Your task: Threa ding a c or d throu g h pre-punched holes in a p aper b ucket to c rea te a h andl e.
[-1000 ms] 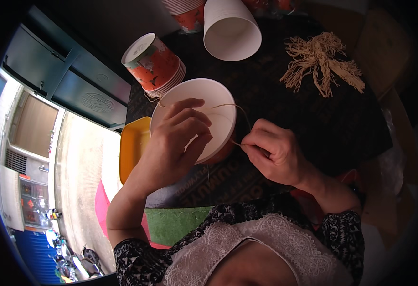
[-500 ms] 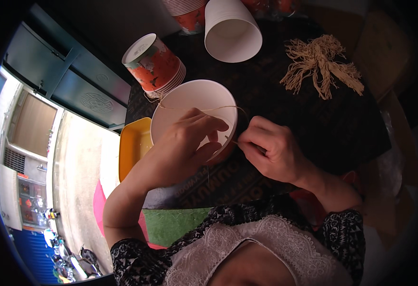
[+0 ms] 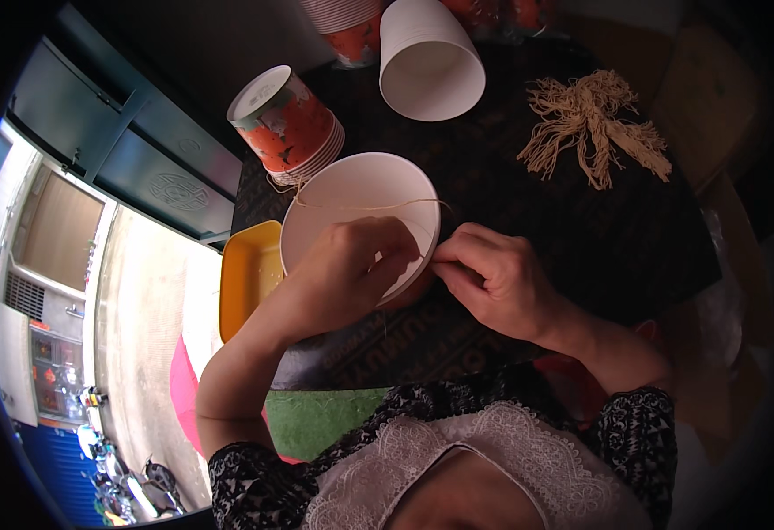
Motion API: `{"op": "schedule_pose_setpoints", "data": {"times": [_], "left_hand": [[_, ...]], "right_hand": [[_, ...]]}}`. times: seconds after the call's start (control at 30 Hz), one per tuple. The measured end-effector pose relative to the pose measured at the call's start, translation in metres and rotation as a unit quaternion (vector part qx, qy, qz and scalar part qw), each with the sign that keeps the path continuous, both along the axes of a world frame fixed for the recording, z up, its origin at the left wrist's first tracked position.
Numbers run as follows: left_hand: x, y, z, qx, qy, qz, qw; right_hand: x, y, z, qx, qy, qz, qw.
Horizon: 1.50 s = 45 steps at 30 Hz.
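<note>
A white-lined paper bucket (image 3: 351,181) sits with its mouth facing me, its outside orange where it shows. A thin tan cord (image 3: 378,207) spans the opening from the far-left rim to the right rim. My left hand (image 3: 351,265) reaches over the mouth, thumb and fingers pinched together at the cord's end just inside the right rim. Outside that rim, my right hand (image 3: 497,278) is closed, its thumb and fingertips pinching the cord against the bucket wall. The fingertips partly hide the cord there.
Upside-down nested orange buckets (image 3: 285,124) stand at the far left. Another white bucket (image 3: 431,79) lies on its side at the back. A bundle of tan cords (image 3: 594,128) rests on the dark table (image 3: 510,177), right. A yellow bin (image 3: 238,283) stands left of the bucket.
My left thumb and fingers, apart before, have closed together near the right rim. My right hand has come slightly left, up to the rim. The view has shifted a little.
</note>
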State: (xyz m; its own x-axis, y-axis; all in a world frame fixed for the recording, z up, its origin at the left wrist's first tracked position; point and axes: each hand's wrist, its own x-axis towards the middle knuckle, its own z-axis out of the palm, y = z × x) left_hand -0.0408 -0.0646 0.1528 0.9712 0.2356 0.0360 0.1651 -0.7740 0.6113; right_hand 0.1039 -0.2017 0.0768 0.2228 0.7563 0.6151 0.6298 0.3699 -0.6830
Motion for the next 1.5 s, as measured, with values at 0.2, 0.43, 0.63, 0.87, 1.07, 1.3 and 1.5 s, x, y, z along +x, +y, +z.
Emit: {"op": "schedule_pose_setpoints", "data": {"times": [0.2,0.43,0.63,0.87,1.07,1.3,1.5], "left_hand": [[0.000,0.003,0.002,-0.008,-0.003,-0.002,1.000],[0.007,0.006,-0.001,0.049,-0.004,-0.054,0.997],[0.006,0.007,-0.005,-0.008,0.005,-0.012,1.000],[0.002,0.013,-0.005,-0.027,-0.019,-0.006,0.999],[-0.007,-0.009,0.003,0.019,-0.001,0.051,0.999],[-0.011,-0.033,-0.016,0.133,-0.118,-0.023,0.984],[-0.009,-0.037,-0.016,0.198,-0.121,-0.017,0.973]], "right_hand": [[-0.002,0.003,-0.001,0.015,0.014,0.002,1.000],[-0.005,0.002,-0.001,0.002,0.009,-0.010,1.000],[-0.001,0.000,0.000,-0.006,0.061,0.016,0.998],[0.014,-0.006,0.017,-0.074,0.060,0.035,0.995],[0.028,0.004,0.027,-0.004,-0.247,0.047,0.968],[0.028,0.009,0.022,0.047,-0.216,0.003,0.975],[0.035,0.005,0.013,-0.006,-0.046,-0.079,0.996]]}}
